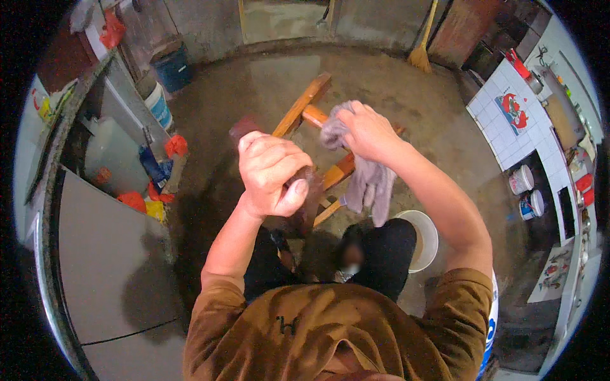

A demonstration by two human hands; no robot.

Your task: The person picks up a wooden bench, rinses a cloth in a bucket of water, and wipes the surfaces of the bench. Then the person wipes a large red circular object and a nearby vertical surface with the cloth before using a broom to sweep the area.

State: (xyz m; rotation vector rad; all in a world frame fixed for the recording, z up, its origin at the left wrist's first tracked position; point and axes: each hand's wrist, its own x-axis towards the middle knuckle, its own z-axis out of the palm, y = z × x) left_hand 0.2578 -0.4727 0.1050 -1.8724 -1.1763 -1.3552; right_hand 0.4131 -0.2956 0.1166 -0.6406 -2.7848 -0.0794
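Note:
My left hand [274, 174] is closed in a fist around a dark reddish-brown bar [245, 127]. This bar is blurred, and its middle is hidden by my fingers. Beyond and below my hands is a wooden frame [302, 105] of orange-brown beams, its joints partly covered by my hands. My right hand [367, 126] grips a bunched grey cloth [369, 183], whose lower end hangs in finger-like folds in front of the frame. Whether the dark bar belongs to the frame, I cannot tell. A white bucket [431, 243] stands beside my right knee.
At left are a dark blue bin [172, 69], a white-and-blue tub [159, 107] and red plastic bags [176, 145] by a cabinet [114, 266]. A straw broom [420, 57] leans at the back. A tiled counter [495, 109] with two small buckets [522, 180] below lines the right.

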